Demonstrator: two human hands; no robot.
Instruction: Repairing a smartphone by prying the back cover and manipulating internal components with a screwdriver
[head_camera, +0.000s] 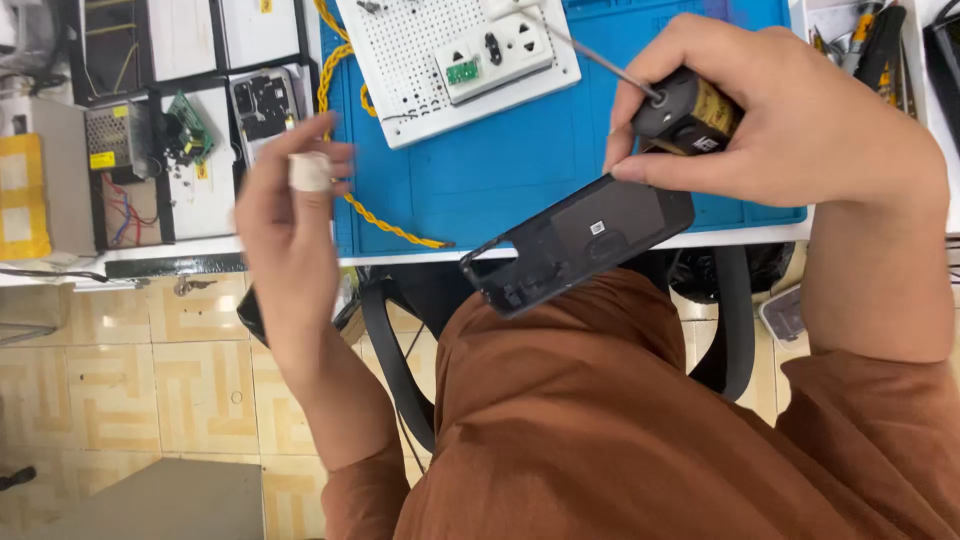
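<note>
While the right hand (800, 120) clamps both a screwdriver (680, 112) and a dark phone (580, 243), the left hand (290, 215) hangs free.

Phone sits just under the right grip, pinched at its right end, over the near edge of the blue mat (500, 170) on the bench (200, 245). Long axis runs from upper right down to lower left, free end pointing left and near. Screwdriver shaft points far-left toward the white socket board (450, 60). Left hand: fingers loosely apart, holding nothing, one finger taped, well left of the phone. Right hand is nearer.
</note>
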